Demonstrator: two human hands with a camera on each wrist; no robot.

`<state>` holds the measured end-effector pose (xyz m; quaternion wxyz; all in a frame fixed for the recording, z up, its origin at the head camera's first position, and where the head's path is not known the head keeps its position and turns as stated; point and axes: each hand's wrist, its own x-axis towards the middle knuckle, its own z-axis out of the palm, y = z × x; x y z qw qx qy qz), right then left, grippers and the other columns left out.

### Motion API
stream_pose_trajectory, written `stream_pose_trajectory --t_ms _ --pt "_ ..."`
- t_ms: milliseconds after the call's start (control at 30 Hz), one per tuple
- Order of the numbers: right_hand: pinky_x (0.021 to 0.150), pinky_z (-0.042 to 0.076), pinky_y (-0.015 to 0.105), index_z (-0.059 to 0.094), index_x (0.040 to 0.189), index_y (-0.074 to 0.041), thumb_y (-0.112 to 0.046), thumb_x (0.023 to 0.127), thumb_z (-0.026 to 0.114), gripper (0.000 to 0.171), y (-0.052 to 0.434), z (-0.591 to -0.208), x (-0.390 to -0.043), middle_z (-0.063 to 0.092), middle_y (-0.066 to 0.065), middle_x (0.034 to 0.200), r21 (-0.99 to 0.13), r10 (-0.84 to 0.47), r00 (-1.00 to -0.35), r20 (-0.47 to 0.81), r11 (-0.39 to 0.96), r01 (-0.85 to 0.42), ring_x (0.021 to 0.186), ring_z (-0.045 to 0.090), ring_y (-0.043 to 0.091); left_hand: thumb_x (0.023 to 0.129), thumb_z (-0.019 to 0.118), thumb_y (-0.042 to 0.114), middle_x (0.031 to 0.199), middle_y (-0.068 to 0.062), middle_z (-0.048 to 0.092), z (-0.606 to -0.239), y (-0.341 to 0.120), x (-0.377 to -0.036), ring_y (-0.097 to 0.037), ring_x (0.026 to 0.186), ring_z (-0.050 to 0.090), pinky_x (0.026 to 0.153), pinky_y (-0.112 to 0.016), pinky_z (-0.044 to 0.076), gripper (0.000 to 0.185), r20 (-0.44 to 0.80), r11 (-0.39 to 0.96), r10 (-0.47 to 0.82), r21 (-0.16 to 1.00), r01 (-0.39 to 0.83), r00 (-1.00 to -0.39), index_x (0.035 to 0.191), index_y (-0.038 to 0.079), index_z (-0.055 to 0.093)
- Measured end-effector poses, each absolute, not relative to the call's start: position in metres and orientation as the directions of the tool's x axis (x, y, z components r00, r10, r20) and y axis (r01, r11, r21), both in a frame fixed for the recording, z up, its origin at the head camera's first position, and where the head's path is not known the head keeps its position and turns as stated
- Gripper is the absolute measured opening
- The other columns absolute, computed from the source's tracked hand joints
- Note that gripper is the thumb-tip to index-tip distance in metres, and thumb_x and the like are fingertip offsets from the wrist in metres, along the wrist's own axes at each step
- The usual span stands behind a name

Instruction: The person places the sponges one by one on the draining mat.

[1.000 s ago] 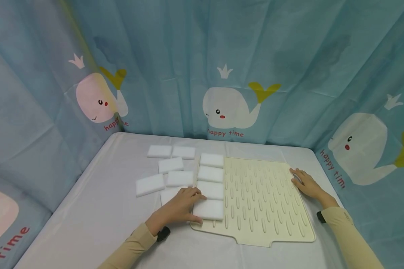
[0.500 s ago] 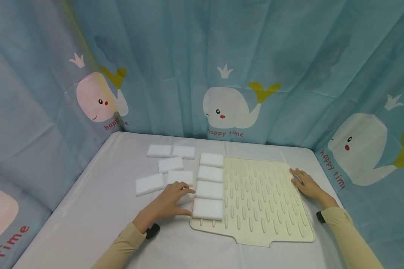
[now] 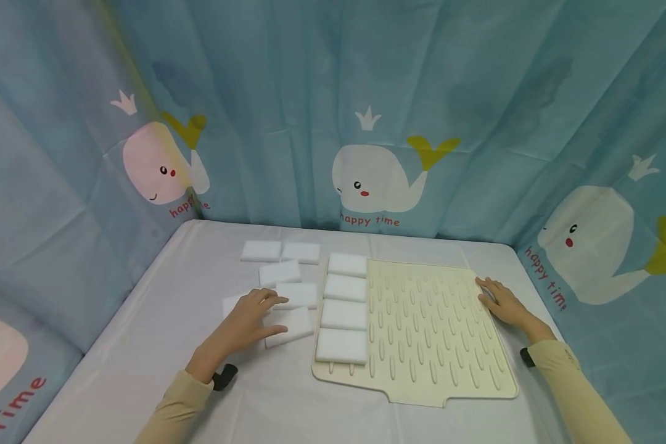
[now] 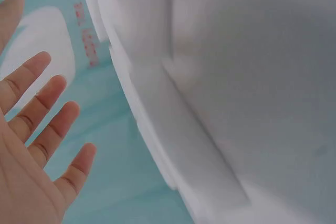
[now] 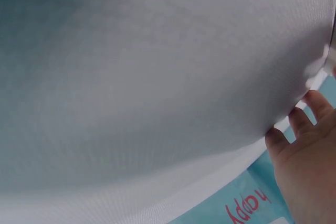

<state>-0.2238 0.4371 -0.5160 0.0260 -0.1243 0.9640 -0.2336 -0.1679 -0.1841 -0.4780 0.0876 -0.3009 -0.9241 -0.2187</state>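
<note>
In the head view my left hand (image 3: pixel 243 322) reaches over the loose white sponges, thumb and fingers apart around the near end of one sponge (image 3: pixel 295 327). The left wrist view shows that hand's fingers (image 4: pixel 50 124) spread, with nothing between them. A column of white sponges (image 3: pixel 341 346) lies flat along the left side of a cream ridged mat (image 3: pixel 422 376). My right hand (image 3: pixel 506 303) rests at the mat's upper right edge. In the right wrist view its fingertips (image 5: pixel 275 139) touch down on the white tabletop.
Several more loose sponges (image 3: pixel 280 273) lie on the white-covered table (image 3: pixel 144 364), left of the mat; one is partly hidden behind the left hand. A blue curtain (image 3: pixel 288 111) with printed whales hangs close behind the table and along both sides.
My left hand has let go of the nearest sponge in the column and moved left over the loose sponges. That column stays in place. The right hand has not moved.
</note>
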Motion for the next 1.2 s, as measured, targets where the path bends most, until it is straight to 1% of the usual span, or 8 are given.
stream_pose_trajectory --t_ms 233,400,600,800,933,1100,1200 --pt "0.094 0.016 0.072 0.031 0.141 0.003 -0.026 0.097 0.048 0.055 0.438 -0.519 -0.224 0.020 0.038 0.141 -0.464 -0.251 -0.968 0.029 0.854 -0.235 0.126 0.018 0.059 0.078 0.071 0.042 0.121 -0.005 0.053 -0.477 -0.211 -0.170 -0.027 0.112 0.049 0.091 -0.053 0.039 0.054 0.309 0.756 0.474 0.337 0.561 -0.825 0.124 0.016 0.058" --pt "0.093 0.017 0.073 0.032 0.140 0.002 -0.025 0.097 0.049 0.054 0.438 -0.519 -0.224 0.021 0.038 0.141 -0.467 -0.254 -0.967 0.035 0.851 -0.241 0.125 0.019 0.059 0.080 0.071 0.038 0.126 -0.009 0.051 -0.482 -0.231 -0.171 -0.031 0.117 0.046 0.091 -0.056 0.037 0.054 0.285 0.782 0.451 0.331 0.528 -0.846 0.125 0.013 0.056" --pt "0.094 0.016 0.073 0.031 0.141 0.002 -0.025 0.097 0.048 0.055 0.439 -0.517 -0.224 0.020 0.038 0.142 -0.461 -0.258 -0.966 0.022 0.854 -0.239 0.126 0.018 0.059 0.081 0.070 0.038 0.133 -0.013 0.046 -0.489 -0.253 -0.175 -0.035 0.123 0.039 0.095 -0.059 0.034 0.060 0.221 0.825 0.399 0.337 0.453 -0.890 0.131 0.011 0.051" --pt "0.093 0.016 0.073 0.031 0.141 0.003 -0.025 0.097 0.047 0.055 0.440 -0.519 -0.225 0.020 0.039 0.141 -0.457 -0.268 -0.963 0.034 0.852 -0.254 0.125 0.018 0.060 0.082 0.067 0.043 0.136 -0.017 0.042 -0.499 -0.268 -0.180 -0.039 0.125 0.036 0.096 -0.061 0.031 0.064 0.171 0.845 0.372 0.343 0.410 -0.912 0.133 0.009 0.048" --pt "0.093 0.016 0.073 0.031 0.141 0.004 -0.025 0.097 0.047 0.055 0.439 -0.518 -0.225 0.021 0.039 0.140 -0.462 -0.268 -0.962 0.042 0.849 -0.257 0.124 0.019 0.060 0.081 0.069 0.041 0.134 -0.018 0.045 -0.503 -0.273 -0.182 -0.040 0.122 0.039 0.095 -0.061 0.034 0.065 0.169 0.848 0.369 0.343 0.405 -0.914 0.132 0.007 0.048" --pt "0.094 0.016 0.073 0.030 0.141 0.004 -0.024 0.097 0.048 0.055 0.437 -0.515 -0.224 0.019 0.039 0.141 -0.466 -0.266 -0.964 0.021 0.850 -0.245 0.125 0.017 0.060 0.079 0.072 0.037 0.128 -0.019 0.050 -0.507 -0.278 -0.183 -0.040 0.118 0.044 0.096 -0.056 0.037 0.065 0.151 0.848 0.364 0.356 0.394 -0.919 0.130 0.004 0.050" --pt "0.094 0.014 0.074 0.030 0.141 0.004 -0.027 0.097 0.047 0.056 0.438 -0.516 -0.223 0.019 0.039 0.141 -0.478 -0.269 -0.963 0.033 0.842 -0.252 0.125 0.016 0.061 0.079 0.072 0.035 0.127 -0.019 0.051 -0.508 -0.280 -0.183 -0.039 0.117 0.045 0.096 -0.055 0.038 0.064 0.137 0.842 0.366 0.373 0.391 -0.920 0.130 0.003 0.050"
